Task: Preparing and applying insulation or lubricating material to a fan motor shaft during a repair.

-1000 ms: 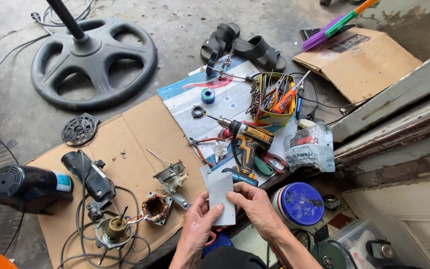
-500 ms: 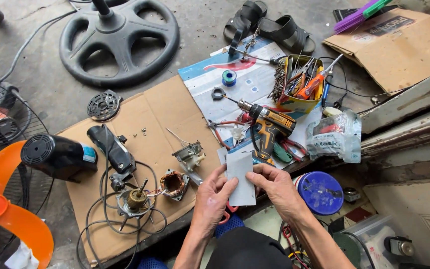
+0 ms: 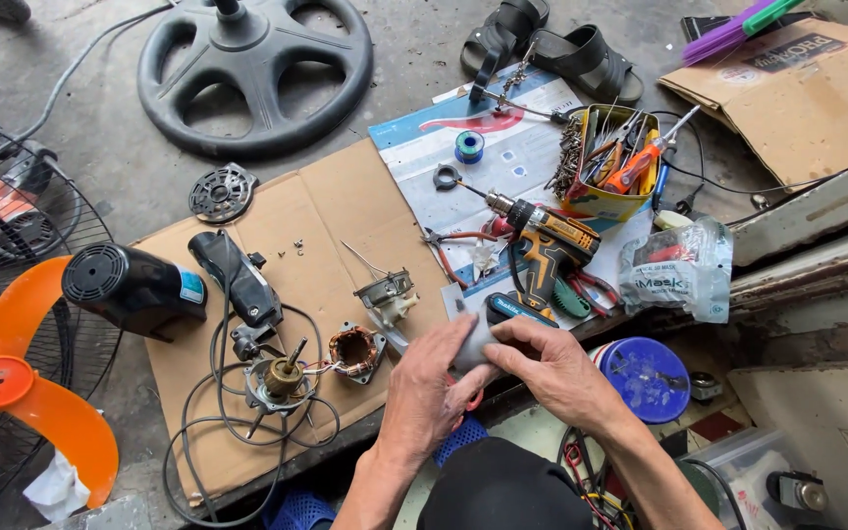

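Right, both hands meet low in the middle: the left hand [image 3: 431, 388] and the right hand [image 3: 554, 368] are pinched together around a small pale grey piece [image 3: 473, 344], folded or curled between the fingers, so most of it is covered and I cannot tell what it is. It sits just above the cardboard sheet [image 3: 316, 221], close to the body for a good look. Spread on that cardboard, within easy reach, are a copper-wound motor coil [image 3: 353, 350], a motor shaft [image 3: 282, 376] with its grey cable looping around, and a black motor cover [image 3: 130, 287]. A yellow drill [image 3: 542, 240] lies just beyond the hands. An orange fan blade [image 3: 26, 393] is cut off at the left edge
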